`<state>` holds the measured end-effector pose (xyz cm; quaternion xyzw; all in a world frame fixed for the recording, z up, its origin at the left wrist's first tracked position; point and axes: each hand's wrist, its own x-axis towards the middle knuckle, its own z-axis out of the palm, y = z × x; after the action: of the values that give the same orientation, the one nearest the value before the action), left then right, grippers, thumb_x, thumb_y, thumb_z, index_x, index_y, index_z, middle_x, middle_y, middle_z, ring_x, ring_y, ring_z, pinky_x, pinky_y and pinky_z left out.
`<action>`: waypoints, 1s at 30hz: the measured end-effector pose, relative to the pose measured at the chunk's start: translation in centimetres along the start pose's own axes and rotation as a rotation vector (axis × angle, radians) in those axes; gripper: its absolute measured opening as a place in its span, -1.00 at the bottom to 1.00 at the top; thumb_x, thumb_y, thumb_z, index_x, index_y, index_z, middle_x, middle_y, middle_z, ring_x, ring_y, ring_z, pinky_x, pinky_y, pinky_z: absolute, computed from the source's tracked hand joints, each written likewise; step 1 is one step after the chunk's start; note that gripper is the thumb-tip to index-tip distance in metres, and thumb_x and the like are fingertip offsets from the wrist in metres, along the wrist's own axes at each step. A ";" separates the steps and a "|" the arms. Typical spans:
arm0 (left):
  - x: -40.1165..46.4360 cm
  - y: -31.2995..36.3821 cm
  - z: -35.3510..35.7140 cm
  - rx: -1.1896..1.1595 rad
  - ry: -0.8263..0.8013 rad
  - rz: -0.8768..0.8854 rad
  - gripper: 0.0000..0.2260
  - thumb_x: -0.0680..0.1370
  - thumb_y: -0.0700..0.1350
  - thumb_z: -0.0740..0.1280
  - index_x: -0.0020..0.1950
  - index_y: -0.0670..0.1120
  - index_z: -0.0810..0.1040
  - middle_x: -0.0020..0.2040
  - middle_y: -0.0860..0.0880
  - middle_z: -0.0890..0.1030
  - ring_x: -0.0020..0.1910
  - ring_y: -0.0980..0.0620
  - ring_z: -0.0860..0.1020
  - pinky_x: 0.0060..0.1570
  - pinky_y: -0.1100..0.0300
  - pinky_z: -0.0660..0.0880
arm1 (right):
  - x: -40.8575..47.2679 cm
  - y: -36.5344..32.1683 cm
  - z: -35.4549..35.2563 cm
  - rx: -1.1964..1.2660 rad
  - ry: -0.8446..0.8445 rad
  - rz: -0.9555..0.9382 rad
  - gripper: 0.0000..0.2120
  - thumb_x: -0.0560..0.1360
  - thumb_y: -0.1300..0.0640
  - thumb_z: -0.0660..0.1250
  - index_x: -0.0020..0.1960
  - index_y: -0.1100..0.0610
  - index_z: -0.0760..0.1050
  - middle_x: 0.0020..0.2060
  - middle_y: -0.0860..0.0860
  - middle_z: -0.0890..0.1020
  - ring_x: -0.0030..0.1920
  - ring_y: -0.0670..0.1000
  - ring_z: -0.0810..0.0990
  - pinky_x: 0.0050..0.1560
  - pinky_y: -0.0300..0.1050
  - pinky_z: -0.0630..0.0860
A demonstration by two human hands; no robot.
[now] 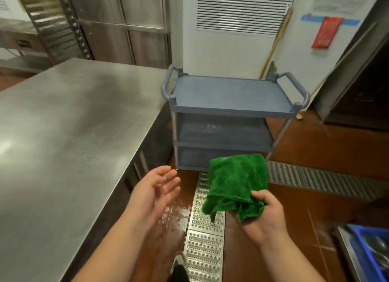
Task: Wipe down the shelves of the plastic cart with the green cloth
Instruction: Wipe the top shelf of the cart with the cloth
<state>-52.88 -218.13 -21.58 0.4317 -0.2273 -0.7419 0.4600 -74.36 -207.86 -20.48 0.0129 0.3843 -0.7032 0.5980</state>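
Steel table at left, perforated floor drain grate below, blue bin at right, red paper taped on wall

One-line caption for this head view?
Right hand holds the green cloth, left hand open, before the untouched grey plastic cart.

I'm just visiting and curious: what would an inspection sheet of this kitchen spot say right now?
Surface: steel worktable at left, bare where visible; brown floor wet by the drain grate.
Job's things: grey plastic cart, three shelves, top shelf bare; green cloth, bunched, not yet on the cart.
Clutter: blue bin at lower right.
Hands: right hand grips the cloth; left hand open, holding nothing.
Cables: nothing seen.
Surroundings: steel cabinet doors, wall vent, red paper taped to the wall.
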 end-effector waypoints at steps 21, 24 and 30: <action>40.2 14.3 18.9 0.388 -0.161 0.159 -0.77 0.55 -0.39 0.12 0.03 -0.14 0.50 -0.19 -0.09 0.61 -0.24 -0.03 0.60 -0.22 0.16 0.55 | 37.1 -17.5 11.0 0.053 0.038 -0.235 0.14 -0.28 0.18 0.62 0.33 0.21 0.50 0.18 0.22 0.65 0.00 0.23 0.70 -0.02 0.15 0.64; 46.1 13.8 21.0 0.385 -0.121 0.151 -0.79 0.56 -0.38 0.14 0.02 -0.14 0.50 -0.20 -0.08 0.61 -0.27 0.00 0.61 -0.23 0.15 0.55 | 43.4 -20.1 10.8 0.038 0.061 -0.235 0.21 -0.24 0.18 0.61 0.43 0.20 0.41 0.24 0.22 0.61 0.06 0.23 0.69 -0.04 0.17 0.65; 57.5 12.9 25.5 0.409 0.004 0.075 -0.76 0.55 -0.39 0.15 -0.04 -0.11 0.52 -0.22 -0.08 0.60 -0.30 -0.01 0.59 -0.26 0.15 0.54 | 56.2 -25.1 11.4 -0.048 0.120 -0.197 0.13 -0.14 0.17 0.56 0.45 0.15 0.38 0.25 0.21 0.60 0.13 0.23 0.66 0.07 0.29 0.58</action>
<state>-80.00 -276.32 -23.58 0.5089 -0.3883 -0.6616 0.3905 -106.72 -261.20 -26.10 0.0026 0.4355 -0.7472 0.5019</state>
